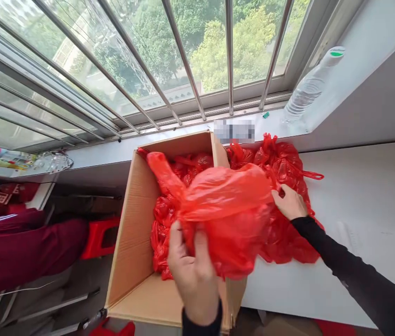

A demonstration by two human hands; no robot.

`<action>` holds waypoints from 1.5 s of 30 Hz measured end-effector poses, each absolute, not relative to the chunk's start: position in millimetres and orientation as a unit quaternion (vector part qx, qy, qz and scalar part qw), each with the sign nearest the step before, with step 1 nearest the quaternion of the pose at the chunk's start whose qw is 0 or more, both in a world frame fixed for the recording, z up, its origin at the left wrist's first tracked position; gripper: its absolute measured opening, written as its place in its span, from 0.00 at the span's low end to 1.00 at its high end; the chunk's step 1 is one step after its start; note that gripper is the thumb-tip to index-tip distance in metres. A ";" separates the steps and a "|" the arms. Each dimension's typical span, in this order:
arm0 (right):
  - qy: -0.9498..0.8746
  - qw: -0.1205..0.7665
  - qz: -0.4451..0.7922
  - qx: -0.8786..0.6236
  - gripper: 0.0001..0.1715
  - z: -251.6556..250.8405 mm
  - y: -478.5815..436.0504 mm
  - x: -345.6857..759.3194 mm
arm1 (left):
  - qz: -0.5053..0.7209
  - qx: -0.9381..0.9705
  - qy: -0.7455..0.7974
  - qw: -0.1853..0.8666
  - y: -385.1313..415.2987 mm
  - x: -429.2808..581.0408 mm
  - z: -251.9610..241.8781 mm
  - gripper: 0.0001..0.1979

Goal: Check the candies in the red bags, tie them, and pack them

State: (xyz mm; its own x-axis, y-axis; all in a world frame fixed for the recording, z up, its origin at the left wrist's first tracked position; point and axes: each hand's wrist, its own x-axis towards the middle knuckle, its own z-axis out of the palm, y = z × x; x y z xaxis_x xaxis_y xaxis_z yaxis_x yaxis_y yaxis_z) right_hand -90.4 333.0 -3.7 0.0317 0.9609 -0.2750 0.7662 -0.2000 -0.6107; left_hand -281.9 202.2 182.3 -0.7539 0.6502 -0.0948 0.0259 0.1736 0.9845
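Note:
A red plastic bag [228, 196], stretched out and partly smeared by motion, hangs between my two hands above a cardboard box [130, 242]. My left hand [192, 270] grips its lower left part, fingers closed on the film. At the right, my right hand [290, 203] pinches the bag's edge between thumb and fingers. What the bag holds, if anything, I cannot make out. Beneath it, several filled red bags [164, 212] lie in the open box. More knotted red bags [286, 163] are heaped on the white table just right of the box, beside and below my right hand.
Behind the box runs a white windowsill [183, 129] with metal bars. A clear plastic bottle [305, 93] stands there at the right. The white table [358, 196] extends rightward. At left are a red stool [101, 238] and a person's maroon-clothed leg [32, 247].

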 end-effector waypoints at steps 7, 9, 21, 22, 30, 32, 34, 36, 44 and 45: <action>-0.558 0.331 0.368 -0.666 0.13 124.8 280.2 -89.7 | 0.451 0.337 0.823 0.075 183.4 -457.1 140.1 0.18; -0.517 0.406 0.434 -0.616 0.09 165.1 262.0 -105.0 | 0.411 0.331 0.845 0.083 186.6 -486.1 114.2 0.16; -0.608 0.326 0.480 -0.542 0.19 114.8 253.0 -169.7 | 0.286 0.532 0.791 0.097 187.1 -461.0 104.1 0.28; -0.591 0.285 0.406 -0.636 0.19 89.8 252.3 -146.9 | 0.243 0.574 0.775 0.102 194.8 -460.3 96.1 0.29; -0.497 0.131 0.269 -0.815 0.23 -76.4 258.2 -11.4 | 0.312 0.594 0.727 0.146 190.8 -330.7 120.3 0.18; -0.505 0.118 0.268 -0.812 0.21 -87.0 256.3 1.6 | 0.363 0.520 0.691 0.346 169.0 -255.2 125.9 0.11; -0.511 0.118 0.255 -0.812 0.22 -89.0 252.6 10.6 | 0.323 0.436 0.677 0.498 157.9 -189.6 106.8 0.11; -0.513 0.120 0.248 -0.813 0.26 -87.2 246.5 16.1 | 0.283 0.382 0.718 0.509 165.5 -146.3 65.6 0.13; -0.478 0.153 0.329 -0.800 0.16 -26.8 224.8 33.8 | 0.247 0.320 0.782 0.473 201.8 -138.1 -18.3 0.12; -0.473 0.170 0.346 -0.792 0.16 -6.9 224.7 35.1 | 0.257 0.330 0.771 0.479 194.8 -134.6 -6.5 0.09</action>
State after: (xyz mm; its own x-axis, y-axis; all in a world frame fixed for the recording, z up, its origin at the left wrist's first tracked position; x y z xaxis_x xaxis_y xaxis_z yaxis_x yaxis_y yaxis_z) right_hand 35.1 224.7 -6.9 0.3131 0.8670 -0.3877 0.6312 -0.4950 -0.5972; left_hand -134.6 194.8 -6.5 -0.3224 0.7559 -0.5698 0.2628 0.6497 0.7133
